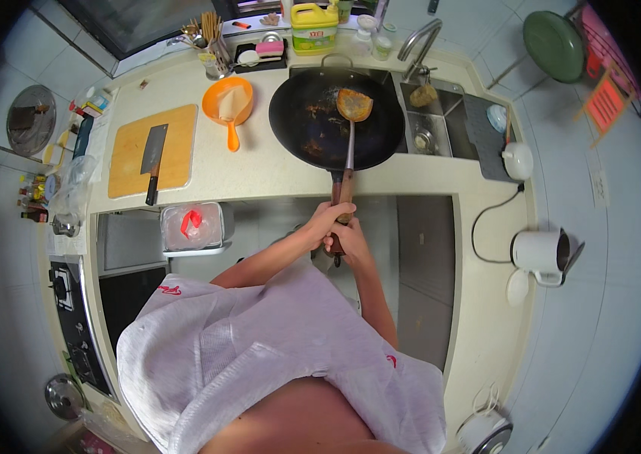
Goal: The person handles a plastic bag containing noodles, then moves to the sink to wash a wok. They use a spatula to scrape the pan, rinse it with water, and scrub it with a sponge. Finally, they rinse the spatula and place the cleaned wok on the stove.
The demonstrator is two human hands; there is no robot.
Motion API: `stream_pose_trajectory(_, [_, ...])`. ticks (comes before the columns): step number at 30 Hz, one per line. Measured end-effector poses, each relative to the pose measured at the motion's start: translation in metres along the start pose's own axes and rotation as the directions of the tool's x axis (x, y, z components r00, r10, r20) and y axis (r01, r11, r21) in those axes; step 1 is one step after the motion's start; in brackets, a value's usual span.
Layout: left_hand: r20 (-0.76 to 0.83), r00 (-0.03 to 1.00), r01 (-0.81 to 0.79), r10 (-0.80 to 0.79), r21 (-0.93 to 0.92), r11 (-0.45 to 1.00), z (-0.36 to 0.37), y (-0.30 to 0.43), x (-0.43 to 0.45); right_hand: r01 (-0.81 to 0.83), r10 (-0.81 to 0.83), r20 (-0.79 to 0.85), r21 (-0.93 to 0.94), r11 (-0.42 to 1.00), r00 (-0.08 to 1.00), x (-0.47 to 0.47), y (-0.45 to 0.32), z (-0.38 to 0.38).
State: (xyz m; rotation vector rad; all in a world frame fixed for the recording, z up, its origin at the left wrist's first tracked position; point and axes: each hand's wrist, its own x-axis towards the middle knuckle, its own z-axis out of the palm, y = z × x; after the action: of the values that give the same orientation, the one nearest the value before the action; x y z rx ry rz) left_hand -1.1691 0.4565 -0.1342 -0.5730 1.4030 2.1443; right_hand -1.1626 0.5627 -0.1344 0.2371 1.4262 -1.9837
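Observation:
A large black wok [303, 122] sits over the left part of the sink, with brown residue stuck inside. A spatula [351, 136] with a metal shaft and wooden handle lies across it, its blade coated yellow-brown. My left hand [325, 222] wraps the wok handle [336, 184], its thumb over the end of the spatula handle. Just below, my right hand [351, 240] grips the lower wok handle. The fingers of both hands overlap and partly hide the handles.
An orange ladle-shaped scoop [231, 133] and a cleaver [155, 153] on a wooden cutting board [124, 147] lie left. Right are the faucet [419, 48], sink basin [439, 116] and white kettle [536, 252]. A lined bin [192, 227] stands below the counter's front edge.

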Motion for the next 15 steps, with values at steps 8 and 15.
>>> stream_pose_trajectory(8, [-0.139, 0.986, 0.083, -0.086, -0.026, 0.996, 0.002, 0.035, 0.074, -0.103, 0.103, 0.012, -0.019, 0.995, 0.995, 0.077, -0.032, -0.037])
stream_pose_trajectory(15, [-0.125, 0.964, 0.246, -0.236, 0.067, 0.967, 0.007, 0.037, 0.114, -0.192, 0.192, -0.014, -0.140, 0.971, 0.981, 0.105, -0.035, -0.076])
